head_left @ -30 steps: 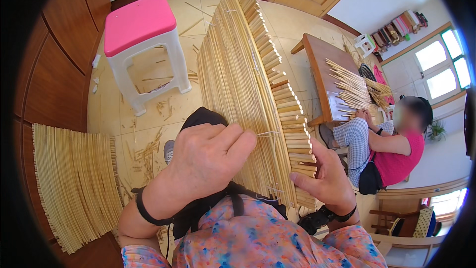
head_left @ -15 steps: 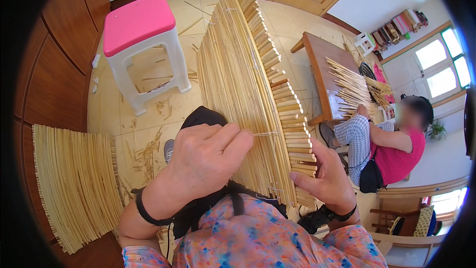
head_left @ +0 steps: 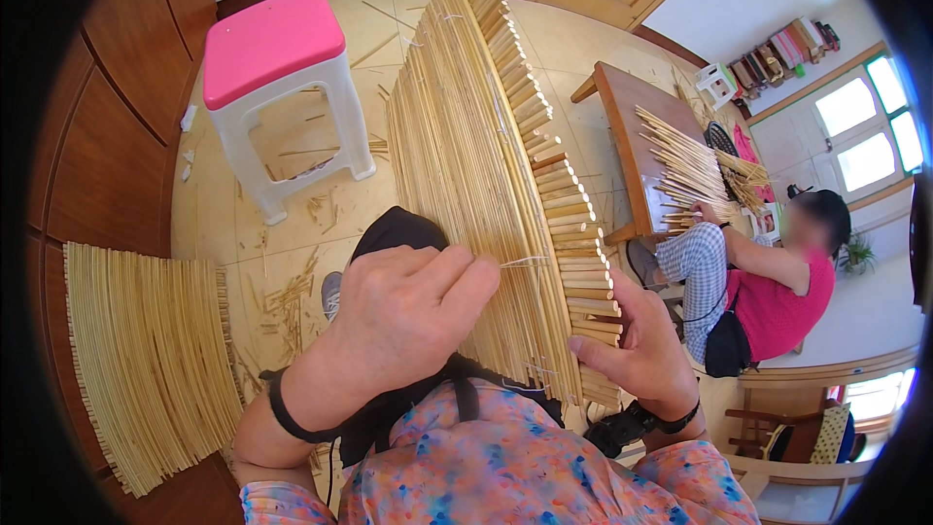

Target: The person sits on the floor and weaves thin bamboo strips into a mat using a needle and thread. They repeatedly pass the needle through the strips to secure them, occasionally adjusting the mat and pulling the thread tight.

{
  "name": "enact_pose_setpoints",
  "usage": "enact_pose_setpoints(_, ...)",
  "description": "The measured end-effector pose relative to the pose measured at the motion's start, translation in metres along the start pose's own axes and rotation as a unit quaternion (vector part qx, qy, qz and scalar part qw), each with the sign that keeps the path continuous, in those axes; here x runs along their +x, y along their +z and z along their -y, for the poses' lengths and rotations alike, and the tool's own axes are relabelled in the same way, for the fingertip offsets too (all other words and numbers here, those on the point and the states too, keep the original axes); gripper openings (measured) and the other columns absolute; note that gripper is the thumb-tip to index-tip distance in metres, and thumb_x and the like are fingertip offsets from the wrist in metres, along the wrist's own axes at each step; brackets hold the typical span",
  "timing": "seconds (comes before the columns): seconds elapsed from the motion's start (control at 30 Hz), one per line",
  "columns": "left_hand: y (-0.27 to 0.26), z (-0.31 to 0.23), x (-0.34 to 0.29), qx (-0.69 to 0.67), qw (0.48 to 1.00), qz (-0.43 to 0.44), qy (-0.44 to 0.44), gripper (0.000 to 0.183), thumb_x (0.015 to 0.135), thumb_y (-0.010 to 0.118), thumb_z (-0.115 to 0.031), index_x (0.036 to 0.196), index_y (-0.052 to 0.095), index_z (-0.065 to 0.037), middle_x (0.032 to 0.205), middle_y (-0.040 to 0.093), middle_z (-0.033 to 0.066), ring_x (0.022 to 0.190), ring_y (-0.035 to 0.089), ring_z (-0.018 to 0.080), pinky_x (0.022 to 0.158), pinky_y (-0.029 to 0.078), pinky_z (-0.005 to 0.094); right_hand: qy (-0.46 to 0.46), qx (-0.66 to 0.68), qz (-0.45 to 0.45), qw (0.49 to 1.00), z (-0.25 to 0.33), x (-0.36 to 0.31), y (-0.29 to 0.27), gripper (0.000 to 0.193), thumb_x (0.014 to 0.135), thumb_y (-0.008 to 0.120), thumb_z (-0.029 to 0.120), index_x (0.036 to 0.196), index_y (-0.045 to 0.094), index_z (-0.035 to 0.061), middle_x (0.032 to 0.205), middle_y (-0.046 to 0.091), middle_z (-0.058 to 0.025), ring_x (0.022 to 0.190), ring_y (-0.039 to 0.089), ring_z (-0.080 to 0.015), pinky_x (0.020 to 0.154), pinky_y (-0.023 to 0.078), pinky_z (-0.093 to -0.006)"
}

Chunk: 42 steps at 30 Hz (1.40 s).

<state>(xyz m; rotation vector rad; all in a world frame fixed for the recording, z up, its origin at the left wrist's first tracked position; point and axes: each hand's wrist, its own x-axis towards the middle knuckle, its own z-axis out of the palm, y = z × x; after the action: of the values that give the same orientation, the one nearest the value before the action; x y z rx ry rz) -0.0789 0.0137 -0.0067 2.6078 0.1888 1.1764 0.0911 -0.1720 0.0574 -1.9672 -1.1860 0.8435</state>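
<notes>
Two bare hands work one long mat of pale split-bamboo sticks (head_left: 466, 136), propped on the person's lap and stretching away over the tiled floor. The left hand (head_left: 408, 316) curls knuckles-up, fingertips pinching a thin pale thread (head_left: 525, 261) at the mat's face. The right hand (head_left: 637, 345) grips the stepped right edge, thumb pressed underneath. One pink-topped white plastic stool (head_left: 277, 87) stands beyond; one finished flat bamboo mat (head_left: 146, 350) lies left.

pink-top stool (head_left: 275, 49), flat stick mat on floor (head_left: 146, 350), wood table (head_left: 627, 126), seated person (head_left: 768, 282)
</notes>
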Motion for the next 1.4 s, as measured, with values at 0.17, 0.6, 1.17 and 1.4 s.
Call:
enact_pose_setpoints(0.17, 0.001, 0.001, 0.0, -0.006, 1.0, -0.012, 0.001, 0.014, 0.071, 0.064, -0.011, 0.084, 0.06, -0.008, 0.068, 0.048, 0.003, 0.053, 0.055, 0.0174, 0.047, 0.043, 0.0303, -0.018, 0.014, -0.011, 1.0, -0.003, 0.001, 0.003, 0.054, 0.08, 0.075, 0.008, 0.128, 0.053, -0.0046, 0.085, 0.062, -0.0082, 0.069, 0.053, -0.0103, 0.063, 0.046, -0.0267)
enact_pose_setpoints(0.6, -0.001, 0.0, 0.001, -0.006, 1.0, -0.006, 0.0, 0.014, 0.071, 0.065, -0.011, 0.084, 0.059, -0.008, 0.068, 0.048, 0.0029, 0.054, 0.055, 0.0171, 0.046, 0.043, 0.0303, -0.025, 0.023, -0.017, 0.999, -0.006, 0.002, 0.004, 0.058, 0.079, 0.076, 0.009, 0.131, 0.052, -0.005, 0.086, 0.062, -0.0082, 0.066, 0.049, -0.0101, 0.06, 0.043, -0.0262)
enact_pose_setpoints(1.17, -0.004, -0.008, 0.005, -0.01, 0.999, 0.032, -0.003, 0.013, 0.072, 0.064, -0.011, 0.081, 0.055, -0.009, 0.068, 0.048, 0.0034, 0.055, 0.057, 0.0193, 0.048, 0.046, 0.032, -0.013, 0.023, -0.01, 1.0, 0.0, 0.002, 0.003, 0.057, 0.08, 0.074, 0.006, 0.131, 0.052, -0.0038, 0.093, 0.066, -0.0091, 0.074, 0.056, -0.0098, 0.067, 0.048, -0.0259)
enact_pose_setpoints(1.4, -0.001, -0.008, 0.019, -0.08, 0.993, 0.092, -0.006, 0.012, 0.073, 0.064, -0.011, 0.081, 0.056, -0.007, 0.067, 0.056, 0.0063, 0.057, 0.063, 0.0264, 0.047, 0.049, 0.0379, -0.001, 0.018, -0.006, 1.0, -0.001, 0.0, 0.002, 0.056, 0.08, 0.075, 0.006, 0.13, 0.052, -0.0048, 0.09, 0.064, -0.0078, 0.073, 0.055, -0.0097, 0.066, 0.048, -0.0256)
